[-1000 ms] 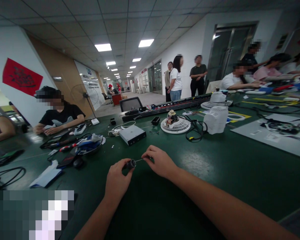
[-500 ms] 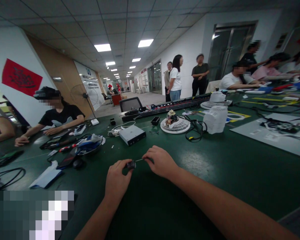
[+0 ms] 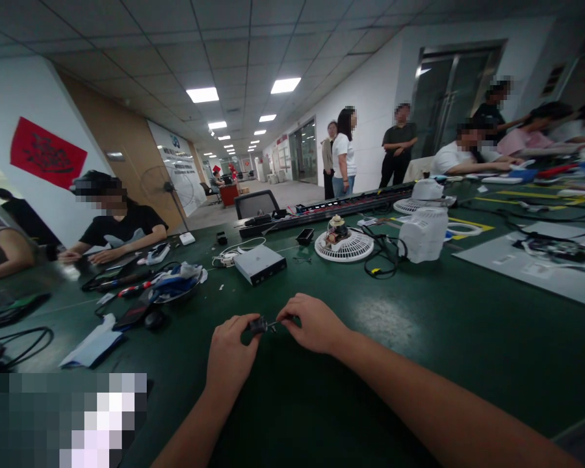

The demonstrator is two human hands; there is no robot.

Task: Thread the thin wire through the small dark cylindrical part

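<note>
A small dark cylindrical part (image 3: 259,324) is pinched between the thumb and fingers of my left hand (image 3: 230,351), its end turned to the right. From that end a thin pin-like piece (image 3: 272,325) reaches toward my right hand (image 3: 312,324). My right fingertips are pressed together on its far end; which exact kind of piece it is cannot be told. Both hands are raised over the green tabletop (image 3: 292,396). Beyond them lies a grey box-shaped drive (image 3: 259,261) with a black front.
Behind the drive are a small black tray (image 3: 305,235) and a round white fan part (image 3: 344,246) with a motor on it. A white housing (image 3: 423,235) with a black cable stands right of that. Tools and a blue cloth (image 3: 175,283) lie left, near a seated person.
My right fingers have come slightly closer to the cylindrical part. A small bit now shows below the thin piece. The whole view has shifted a little.
</note>
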